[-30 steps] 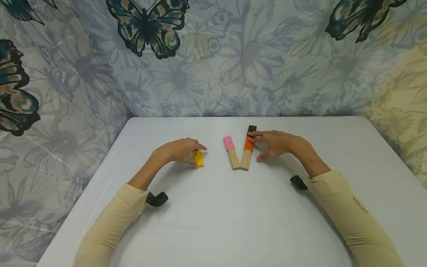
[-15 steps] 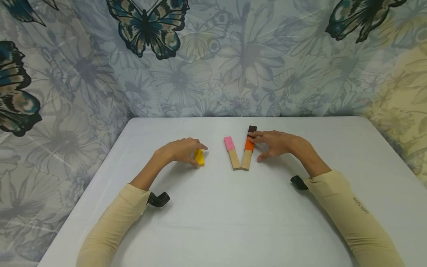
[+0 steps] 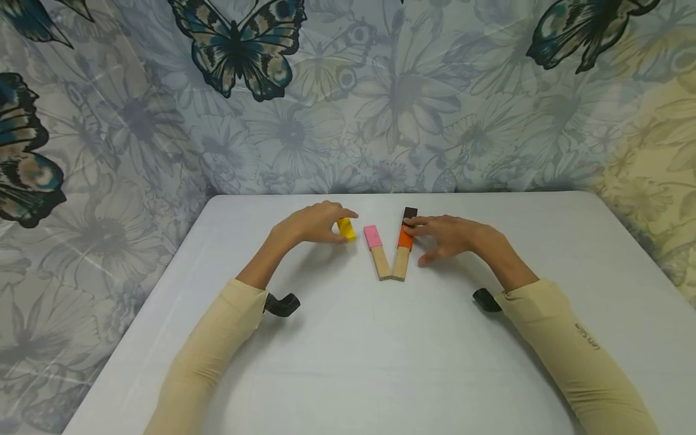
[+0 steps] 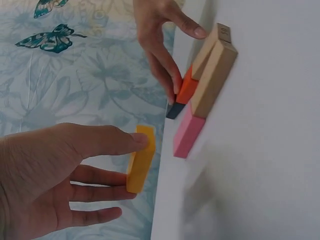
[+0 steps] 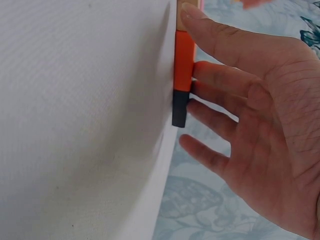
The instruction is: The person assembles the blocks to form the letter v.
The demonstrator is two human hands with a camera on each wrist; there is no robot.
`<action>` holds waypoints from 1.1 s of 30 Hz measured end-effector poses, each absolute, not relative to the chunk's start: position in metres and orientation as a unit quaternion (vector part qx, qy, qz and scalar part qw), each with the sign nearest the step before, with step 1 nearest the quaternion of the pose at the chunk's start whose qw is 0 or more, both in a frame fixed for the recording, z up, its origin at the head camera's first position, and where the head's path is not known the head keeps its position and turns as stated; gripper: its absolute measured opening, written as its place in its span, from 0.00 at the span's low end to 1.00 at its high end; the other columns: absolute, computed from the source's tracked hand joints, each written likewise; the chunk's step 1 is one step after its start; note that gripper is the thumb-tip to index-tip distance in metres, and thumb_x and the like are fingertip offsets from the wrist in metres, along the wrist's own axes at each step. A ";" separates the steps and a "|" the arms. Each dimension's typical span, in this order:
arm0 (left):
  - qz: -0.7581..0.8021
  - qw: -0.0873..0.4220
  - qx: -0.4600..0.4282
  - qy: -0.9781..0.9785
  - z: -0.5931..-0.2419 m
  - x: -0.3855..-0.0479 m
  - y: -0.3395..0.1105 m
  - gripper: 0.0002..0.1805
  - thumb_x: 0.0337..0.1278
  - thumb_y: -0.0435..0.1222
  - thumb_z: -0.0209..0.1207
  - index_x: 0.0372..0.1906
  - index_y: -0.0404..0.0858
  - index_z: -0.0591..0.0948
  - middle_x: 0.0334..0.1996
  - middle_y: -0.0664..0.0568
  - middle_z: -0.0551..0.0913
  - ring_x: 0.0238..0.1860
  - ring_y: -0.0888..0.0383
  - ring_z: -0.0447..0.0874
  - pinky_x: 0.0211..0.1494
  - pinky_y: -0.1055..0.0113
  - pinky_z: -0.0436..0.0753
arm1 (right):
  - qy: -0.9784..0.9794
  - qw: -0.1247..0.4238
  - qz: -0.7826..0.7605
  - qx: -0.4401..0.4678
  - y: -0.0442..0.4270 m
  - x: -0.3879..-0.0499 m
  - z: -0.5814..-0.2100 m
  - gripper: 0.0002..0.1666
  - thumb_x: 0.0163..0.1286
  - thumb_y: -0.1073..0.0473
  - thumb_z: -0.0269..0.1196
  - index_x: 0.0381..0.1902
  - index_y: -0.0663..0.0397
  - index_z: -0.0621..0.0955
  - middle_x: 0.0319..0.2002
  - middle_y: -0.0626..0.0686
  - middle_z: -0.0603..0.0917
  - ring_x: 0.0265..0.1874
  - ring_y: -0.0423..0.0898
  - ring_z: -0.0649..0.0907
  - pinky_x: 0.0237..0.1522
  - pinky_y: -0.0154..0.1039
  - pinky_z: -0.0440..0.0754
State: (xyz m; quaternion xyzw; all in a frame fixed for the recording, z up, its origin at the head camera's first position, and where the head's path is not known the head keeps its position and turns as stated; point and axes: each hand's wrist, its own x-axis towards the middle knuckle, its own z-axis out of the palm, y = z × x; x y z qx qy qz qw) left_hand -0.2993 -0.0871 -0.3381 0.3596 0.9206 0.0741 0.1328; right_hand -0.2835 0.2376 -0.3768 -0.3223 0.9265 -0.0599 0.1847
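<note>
My left hand (image 3: 312, 223) pinches a yellow block (image 3: 346, 229) between thumb and fingers; in the left wrist view the yellow block (image 4: 141, 160) appears held off the table. Just right of it lies a pink block (image 3: 372, 236), end to end with a plain wooden block (image 3: 381, 264). A second slanted row has a black block (image 3: 410, 212), an orange block (image 3: 405, 238) and another wooden block (image 3: 401, 266). The two rows meet at their near ends in a V. My right hand (image 3: 454, 232) rests fingertips on the orange and black blocks, fingers loosely extended.
The blocks lie on a white table (image 3: 380, 362). Behind and to the left stands a cloth backdrop (image 3: 402, 121) with flowers and butterflies. A black wrist-worn device (image 3: 283, 305) shows below the left cuff, another black device (image 3: 486, 300) at the right cuff.
My left hand has carried the yellow block right and farther back, closer to the pink block. My right hand and the V of blocks have stayed in place.
</note>
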 end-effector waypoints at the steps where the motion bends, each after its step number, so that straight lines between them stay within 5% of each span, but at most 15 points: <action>1: 0.076 0.129 0.361 0.921 -0.337 -0.303 -0.084 0.33 0.67 0.44 0.67 0.74 0.42 0.76 0.59 0.46 0.84 0.61 0.46 0.80 0.69 0.51 0.81 | 0.926 0.185 -0.061 -0.322 0.238 -0.284 -0.377 0.51 0.68 0.38 0.71 0.80 0.52 0.66 0.84 0.59 0.59 0.80 0.70 0.62 0.77 0.74 0.59; 18: 0.102 0.129 0.360 0.918 -0.358 -0.360 -0.039 0.32 0.69 0.42 0.66 0.74 0.38 0.75 0.68 0.45 0.81 0.64 0.49 0.79 0.74 0.53 0.77 | 0.927 0.191 -0.056 -0.318 0.239 -0.283 -0.376 0.51 0.69 0.36 0.69 0.81 0.51 0.65 0.84 0.58 0.58 0.80 0.69 0.63 0.77 0.73 0.61; 25: 0.106 0.128 0.350 0.922 -0.371 -0.364 -0.042 0.31 0.68 0.43 0.67 0.71 0.37 0.78 0.62 0.45 0.85 0.50 0.52 0.75 0.58 0.59 0.77 | 0.927 0.200 -0.061 -0.311 0.233 -0.283 -0.377 0.51 0.69 0.38 0.69 0.81 0.51 0.64 0.85 0.58 0.56 0.82 0.68 0.60 0.78 0.73 0.58; 33: 0.141 0.115 0.376 0.909 -0.383 -0.370 -0.045 0.25 0.75 0.34 0.60 0.71 0.31 0.76 0.65 0.39 0.83 0.63 0.45 0.81 0.72 0.54 0.79 | 0.932 0.202 -0.059 -0.294 0.234 -0.281 -0.376 0.51 0.69 0.38 0.70 0.81 0.49 0.65 0.85 0.57 0.57 0.82 0.67 0.60 0.79 0.73 0.57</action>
